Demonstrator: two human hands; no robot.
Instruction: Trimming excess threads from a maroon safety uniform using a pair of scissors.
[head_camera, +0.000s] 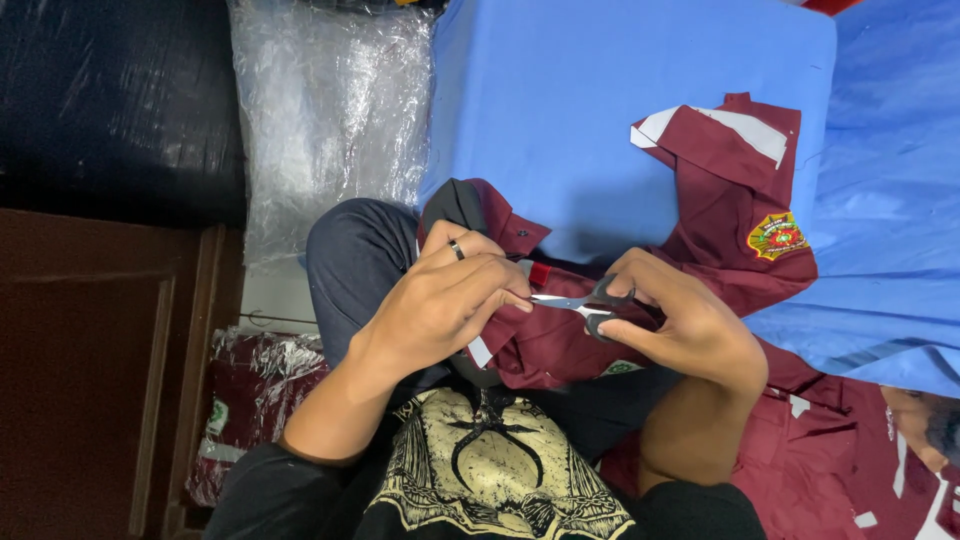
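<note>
1. The maroon shirt lies bunched across the person's lap, between the two hands, with its upper part spread up onto a blue cloth-covered surface.
2. The left hand is closed on a fold of the shirt, thumb and fingertips pinching the fabric just beside a small red tab; a dark ring sits on one finger.
3. The right hand grips a small pair of scissors with black handles, its fingers through and around the loops. The silver blades point toward the left hand and look nearly shut, their tips touching the pinched fabric.
4. The shirt's sleeve lies up and to the right of the right hand, well apart from the scissors. It carries white trim at the shoulder flap and a round embroidered patch in yellow, green and red.
5. A small white label with green print shows at the shirt's lower edge, just under the right hand.
6. A clear plastic bag stands to the left of the blue surface, above the left hand.
7. A clear-wrapped package of maroon garments lies at lower left, beside the left forearm, with a white and green label on it.
8. More maroon garments with white trim are heaped at lower right.
</note>
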